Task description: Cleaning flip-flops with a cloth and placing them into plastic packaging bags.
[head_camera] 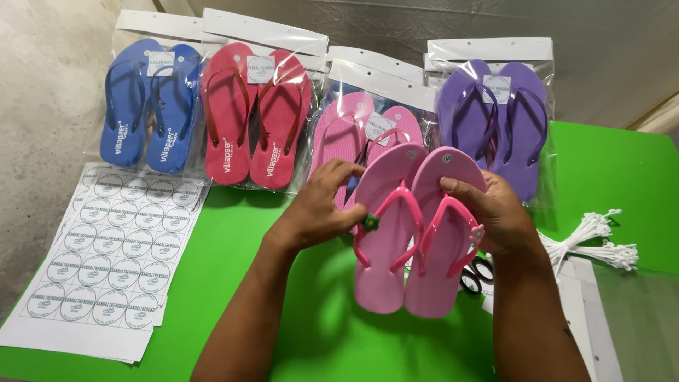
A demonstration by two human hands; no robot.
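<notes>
Your left hand (322, 209): it is at the centre of the frame, fingers curled narrow on the left edge of the pink flip-flops (414, 226), and a small green charm (370, 222) sits on the strap just by your thumb.
Your right hand (495, 212): it is right of centre, fingers closed around the right sandal of the same pair, thumb on the sole near the strap.
Pink flip-flops: you hold them side by side, soles facing the camera, toes up, above the green table (608, 170).
Behind them: four clear bags lie in a row along the top of the frame, with blue pair (148, 106), red pair (258, 117), pink bagged pair (353, 131) and purple pair (495, 117).
Left side: sheets of round stickers (106, 247) lie at lower left.
Right side: scissors (477, 274) are partly hidden under your right hand; a bundle of white tag ties (590, 240) lies further right.
</notes>
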